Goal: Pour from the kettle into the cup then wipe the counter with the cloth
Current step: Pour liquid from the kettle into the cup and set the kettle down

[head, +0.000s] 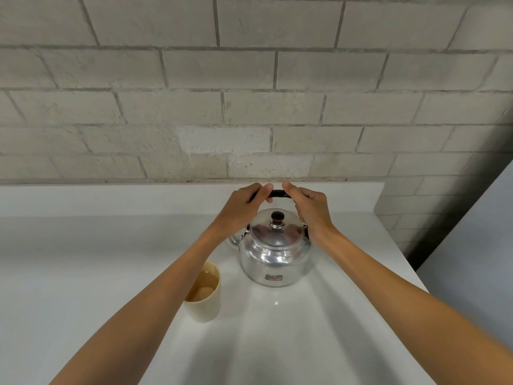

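Note:
A shiny metal kettle (273, 252) with a dark lid knob stands upright on the white counter (83, 273). Its spout points left, partly hidden behind my left wrist. Both hands grip its black top handle: my left hand (244, 207) on the left end, my right hand (309, 209) on the right end. A cream cup (206, 297) holding clear liquid stands to the kettle's front left, partly covered by my left forearm. No cloth is in view.
A grey brick wall (249, 107) rises right behind the counter. The counter's right edge (402, 259) runs diagonally close to the kettle, with a dark gap and a pale panel (472, 259) beyond it.

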Demonstrator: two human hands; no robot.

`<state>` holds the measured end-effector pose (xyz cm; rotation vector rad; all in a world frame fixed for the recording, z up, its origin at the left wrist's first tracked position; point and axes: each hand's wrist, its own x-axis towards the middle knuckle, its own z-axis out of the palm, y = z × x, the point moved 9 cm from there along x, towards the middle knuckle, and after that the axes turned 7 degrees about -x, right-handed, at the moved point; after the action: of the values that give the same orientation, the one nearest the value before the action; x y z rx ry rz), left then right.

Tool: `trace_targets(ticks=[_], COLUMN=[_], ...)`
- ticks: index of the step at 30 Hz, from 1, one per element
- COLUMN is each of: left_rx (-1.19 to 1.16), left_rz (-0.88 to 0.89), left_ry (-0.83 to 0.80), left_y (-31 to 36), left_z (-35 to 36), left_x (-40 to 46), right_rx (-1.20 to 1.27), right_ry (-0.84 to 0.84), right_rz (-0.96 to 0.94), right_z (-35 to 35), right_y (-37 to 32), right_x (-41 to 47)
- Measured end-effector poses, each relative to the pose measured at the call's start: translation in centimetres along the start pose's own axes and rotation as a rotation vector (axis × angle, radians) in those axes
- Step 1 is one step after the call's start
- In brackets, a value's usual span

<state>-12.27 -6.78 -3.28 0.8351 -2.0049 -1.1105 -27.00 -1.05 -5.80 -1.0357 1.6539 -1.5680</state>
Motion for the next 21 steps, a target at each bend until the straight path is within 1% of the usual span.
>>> trace_targets(ticks=[4, 12, 16, 21], left_rx=[0.014, 0.007, -0.041, -0.080], left_rz=[-0.009, 0.053, 0.058, 0.070], left_ry=[0.027, 0.105, 0.137, 0.168], left_y=[-1.2, -1.7, -1.6, -1.3], left_z=[0.1, -0.7, -0.7, -0.5], left_x=[1.1, 2.8, 2.8, 2.3], right_rx=[0.004, 0.068, 0.045, 0.002], right_ry=[-0.004, -0.016, -0.034, -0.048], right_rz=[0.001, 0.003, -0.004, -0.059], right_z=[0.6, 1.8, 2.0, 1.8], right_y=[1.1, 1.5, 1.3, 0.3], right_x=[1.7, 4.5, 4.9, 4.2])
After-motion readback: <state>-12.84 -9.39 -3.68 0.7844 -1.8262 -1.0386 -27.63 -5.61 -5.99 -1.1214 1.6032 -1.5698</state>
